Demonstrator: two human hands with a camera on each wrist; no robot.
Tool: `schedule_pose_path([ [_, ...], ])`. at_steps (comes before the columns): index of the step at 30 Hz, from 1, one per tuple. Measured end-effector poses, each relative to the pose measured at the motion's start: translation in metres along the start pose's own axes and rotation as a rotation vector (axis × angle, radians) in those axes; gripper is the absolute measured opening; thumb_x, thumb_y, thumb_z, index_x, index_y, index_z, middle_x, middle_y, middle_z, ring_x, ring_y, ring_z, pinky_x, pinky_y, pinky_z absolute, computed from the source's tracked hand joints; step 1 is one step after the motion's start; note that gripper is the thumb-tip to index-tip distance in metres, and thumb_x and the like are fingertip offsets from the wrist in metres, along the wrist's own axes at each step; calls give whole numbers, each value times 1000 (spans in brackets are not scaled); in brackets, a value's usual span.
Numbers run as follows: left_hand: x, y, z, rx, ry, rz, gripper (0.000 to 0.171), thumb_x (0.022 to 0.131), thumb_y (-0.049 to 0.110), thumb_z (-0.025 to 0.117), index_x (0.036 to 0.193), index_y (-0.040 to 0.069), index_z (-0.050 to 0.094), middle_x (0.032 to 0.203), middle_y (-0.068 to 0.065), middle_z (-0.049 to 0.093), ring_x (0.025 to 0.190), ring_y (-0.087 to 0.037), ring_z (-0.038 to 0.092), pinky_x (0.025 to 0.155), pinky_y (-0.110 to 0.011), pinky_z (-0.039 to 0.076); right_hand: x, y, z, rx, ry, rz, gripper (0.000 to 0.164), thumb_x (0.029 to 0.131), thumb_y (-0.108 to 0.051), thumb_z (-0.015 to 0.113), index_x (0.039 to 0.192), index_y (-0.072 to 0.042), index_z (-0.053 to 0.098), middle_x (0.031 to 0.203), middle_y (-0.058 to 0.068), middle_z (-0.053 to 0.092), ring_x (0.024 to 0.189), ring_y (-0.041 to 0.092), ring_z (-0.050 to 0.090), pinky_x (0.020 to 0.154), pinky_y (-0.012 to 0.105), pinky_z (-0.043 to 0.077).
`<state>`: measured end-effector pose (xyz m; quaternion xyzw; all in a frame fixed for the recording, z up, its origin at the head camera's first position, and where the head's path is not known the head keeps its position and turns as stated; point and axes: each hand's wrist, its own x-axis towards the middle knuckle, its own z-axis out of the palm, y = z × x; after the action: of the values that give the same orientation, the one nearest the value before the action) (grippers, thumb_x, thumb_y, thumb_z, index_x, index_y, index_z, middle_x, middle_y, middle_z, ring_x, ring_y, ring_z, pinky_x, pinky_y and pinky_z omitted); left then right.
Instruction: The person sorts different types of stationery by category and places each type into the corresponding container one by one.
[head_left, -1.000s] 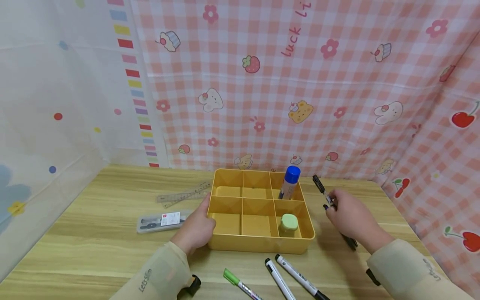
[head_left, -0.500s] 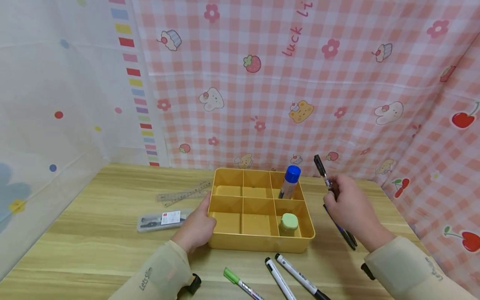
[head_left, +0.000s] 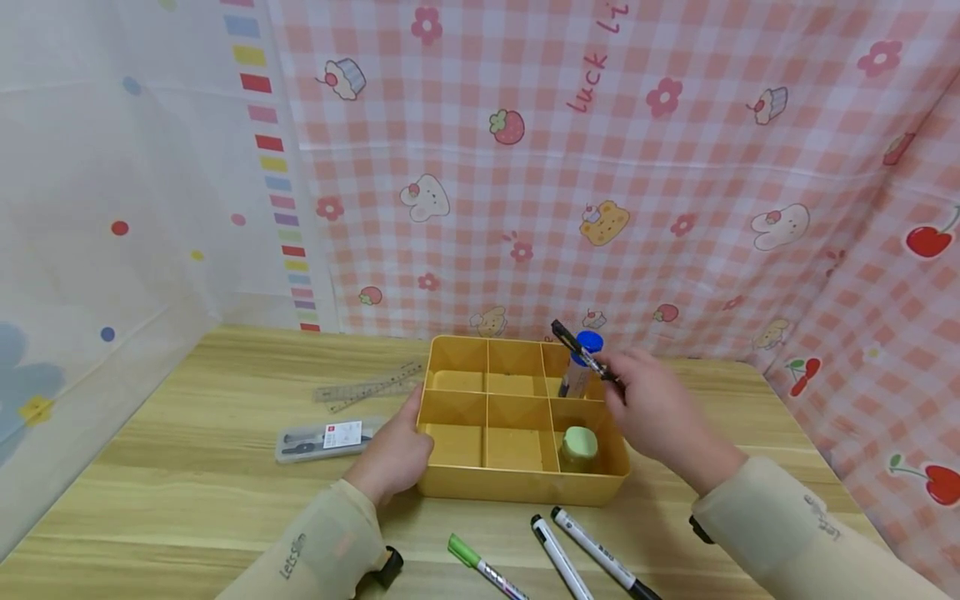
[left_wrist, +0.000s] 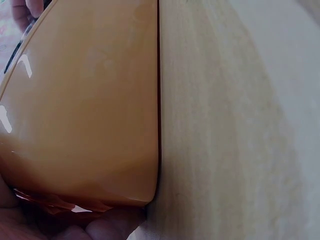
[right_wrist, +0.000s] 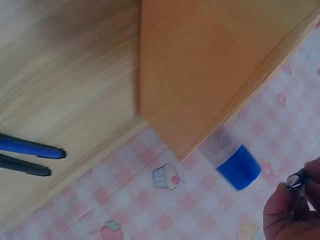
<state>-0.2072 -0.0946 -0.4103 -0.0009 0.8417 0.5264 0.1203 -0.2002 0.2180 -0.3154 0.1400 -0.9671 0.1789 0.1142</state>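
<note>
My left hand holds the left side of a yellow compartment box, its fingers showing at the wall in the left wrist view. Over the back right compartment, my right hand pinches a black pen, which slants up to the left. Behind that pen, a glue stick with a blue cap stands in the compartment, partly covered. A small jar with a pale green lid sits in the front right compartment. The right wrist view shows the pen end-on between thumb and finger.
Left of the box lie two clear rulers and a compass set in a clear case. A green-capped marker and two white markers lie in front. Two dark pens rest on the table to the right.
My right hand has lifted the black pen off the table at the right and carried it left over the box. My left hand has stayed on the box.
</note>
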Motion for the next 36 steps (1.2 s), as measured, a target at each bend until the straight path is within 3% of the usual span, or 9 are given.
schedule_pose_path([
  [5, 0, 0, 0, -4, -1, 1, 86, 95, -1, 43, 171, 27, 14, 173, -13, 30, 155, -42, 36, 125, -70, 23, 10, -12, 6, -42, -82, -25, 36, 100, -7, 65, 135, 0, 68, 125, 19, 68, 102, 30, 68, 88, 48, 63],
  [13, 1, -1, 1, -18, -6, 18, 87, 95, -2, 43, 171, 27, 14, 172, -13, 32, 152, -40, 39, 125, -69, 25, 27, -20, 15, -105, -176, -20, 30, 101, -8, 67, 130, -4, 72, 112, 11, 71, 95, 23, 66, 87, 42, 63],
  [19, 0, 0, 1, -11, -4, 5, 87, 95, -1, 43, 171, 28, 13, 174, -13, 29, 154, -41, 37, 125, -70, 24, 40, -25, 22, -141, -289, 45, 31, 104, -10, 63, 134, -9, 71, 117, 7, 75, 99, 22, 68, 93, 45, 62],
  [25, -1, -1, 0, -5, -2, -5, 86, 96, -1, 43, 171, 29, 12, 174, -12, 28, 156, -42, 33, 125, -71, 22, 49, -29, 28, -162, -386, 105, 35, 104, -5, 61, 137, -9, 70, 121, 9, 74, 97, 21, 67, 87, 40, 64],
  [36, -1, 0, 1, -7, -3, 4, 86, 96, -1, 42, 171, 27, 13, 174, -12, 27, 157, -43, 32, 125, -71, 22, 58, -31, 37, -278, -399, 10, 23, 99, 0, 67, 119, -6, 77, 113, 9, 78, 97, 22, 74, 90, 41, 64],
])
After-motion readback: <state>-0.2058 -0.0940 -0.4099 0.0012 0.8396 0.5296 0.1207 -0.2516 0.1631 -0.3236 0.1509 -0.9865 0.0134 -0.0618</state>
